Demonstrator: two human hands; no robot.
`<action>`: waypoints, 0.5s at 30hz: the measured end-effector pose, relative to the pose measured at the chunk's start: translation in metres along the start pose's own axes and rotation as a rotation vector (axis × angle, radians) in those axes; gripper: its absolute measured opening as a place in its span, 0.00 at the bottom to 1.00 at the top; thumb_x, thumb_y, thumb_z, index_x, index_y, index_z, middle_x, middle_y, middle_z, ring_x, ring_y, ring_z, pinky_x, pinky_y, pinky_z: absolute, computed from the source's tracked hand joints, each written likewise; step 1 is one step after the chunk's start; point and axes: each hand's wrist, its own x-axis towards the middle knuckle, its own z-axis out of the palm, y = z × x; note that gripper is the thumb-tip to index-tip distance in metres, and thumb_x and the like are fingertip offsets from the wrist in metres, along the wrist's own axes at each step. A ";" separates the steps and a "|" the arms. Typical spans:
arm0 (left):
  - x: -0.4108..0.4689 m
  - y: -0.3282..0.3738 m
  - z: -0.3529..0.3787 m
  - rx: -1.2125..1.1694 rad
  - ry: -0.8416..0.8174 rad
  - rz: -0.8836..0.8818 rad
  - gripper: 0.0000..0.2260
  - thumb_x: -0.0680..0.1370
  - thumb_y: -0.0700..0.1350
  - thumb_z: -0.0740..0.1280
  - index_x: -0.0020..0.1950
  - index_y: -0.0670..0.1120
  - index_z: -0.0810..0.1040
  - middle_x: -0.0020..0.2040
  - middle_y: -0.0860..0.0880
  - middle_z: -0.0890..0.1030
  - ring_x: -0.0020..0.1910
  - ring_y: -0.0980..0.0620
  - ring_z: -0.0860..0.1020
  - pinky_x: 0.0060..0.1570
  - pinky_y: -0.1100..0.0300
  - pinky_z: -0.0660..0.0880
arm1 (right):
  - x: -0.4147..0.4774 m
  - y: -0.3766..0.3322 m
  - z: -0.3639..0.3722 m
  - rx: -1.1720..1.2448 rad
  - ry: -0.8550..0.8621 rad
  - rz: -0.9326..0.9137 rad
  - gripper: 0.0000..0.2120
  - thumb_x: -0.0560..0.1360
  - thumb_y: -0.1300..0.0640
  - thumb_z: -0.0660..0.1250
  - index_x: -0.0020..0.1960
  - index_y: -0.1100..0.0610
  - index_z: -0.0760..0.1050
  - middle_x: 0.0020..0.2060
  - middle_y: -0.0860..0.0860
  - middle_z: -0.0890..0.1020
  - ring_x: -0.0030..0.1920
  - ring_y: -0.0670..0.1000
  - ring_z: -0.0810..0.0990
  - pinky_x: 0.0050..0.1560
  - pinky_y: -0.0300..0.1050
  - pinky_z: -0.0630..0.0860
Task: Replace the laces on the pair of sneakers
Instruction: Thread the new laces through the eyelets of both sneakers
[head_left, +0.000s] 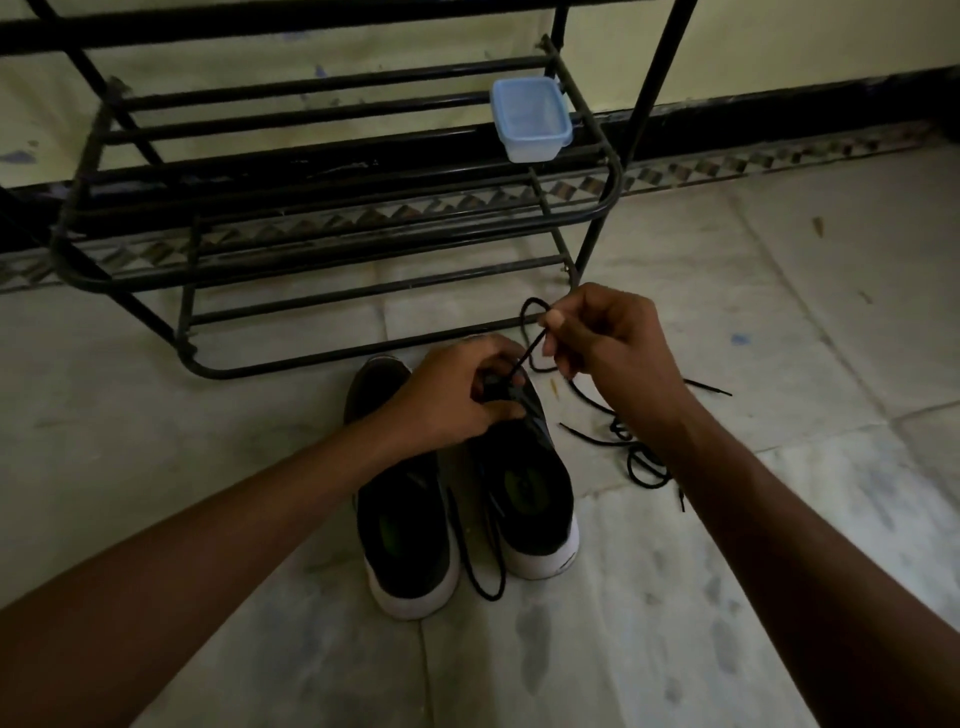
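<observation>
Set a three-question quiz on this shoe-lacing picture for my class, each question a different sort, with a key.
1. True or false: the right hand pinches a black lace while the left hand grips a sneaker.
2. Where does the plastic box sit? A on the floor; B on the metal rack; C inside a sneaker.
3. Fill in: a loose lace lies on the floor to the ____ of that sneaker.
Key: 1 true; 2 B; 3 right.
</observation>
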 end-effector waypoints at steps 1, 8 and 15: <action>0.005 -0.001 0.004 -0.019 0.005 0.007 0.22 0.73 0.43 0.79 0.65 0.49 0.78 0.51 0.55 0.84 0.51 0.62 0.82 0.54 0.63 0.78 | 0.001 0.003 -0.001 -0.009 0.012 0.010 0.07 0.82 0.62 0.64 0.48 0.65 0.77 0.36 0.58 0.82 0.32 0.52 0.78 0.34 0.44 0.75; 0.017 -0.013 0.009 -0.206 0.126 0.035 0.04 0.78 0.40 0.73 0.51 0.45 0.85 0.42 0.51 0.86 0.43 0.50 0.84 0.51 0.48 0.82 | 0.005 0.018 -0.010 0.694 0.163 0.466 0.05 0.80 0.63 0.60 0.49 0.58 0.74 0.42 0.55 0.84 0.45 0.53 0.84 0.49 0.49 0.78; 0.006 -0.024 -0.004 -0.555 0.159 -0.127 0.05 0.76 0.36 0.73 0.51 0.42 0.82 0.43 0.46 0.86 0.36 0.53 0.80 0.33 0.58 0.74 | 0.011 0.031 -0.024 0.623 0.404 0.443 0.22 0.82 0.69 0.59 0.69 0.49 0.61 0.41 0.58 0.85 0.42 0.55 0.85 0.42 0.47 0.79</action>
